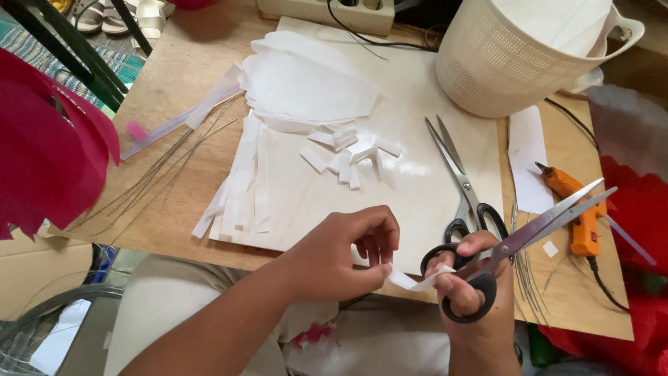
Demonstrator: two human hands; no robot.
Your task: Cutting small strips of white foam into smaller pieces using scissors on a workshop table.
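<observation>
Two hands (pixel 334 254) (pixel 470 278) hide white strip (pixel 403 280) ends.

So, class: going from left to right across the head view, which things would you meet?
Red paper → thin wires → white paper strips → small cut pieces → scissors lying on the board → orange glue gun.

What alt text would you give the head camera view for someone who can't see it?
Seen from above, a left hand pinches a small white paper strip while the right hand holds black-handled scissors at its end. On the wooden board beyond lie cut white paper pieces, a second pair of scissors, an orange glue gun and a white basket.
</observation>
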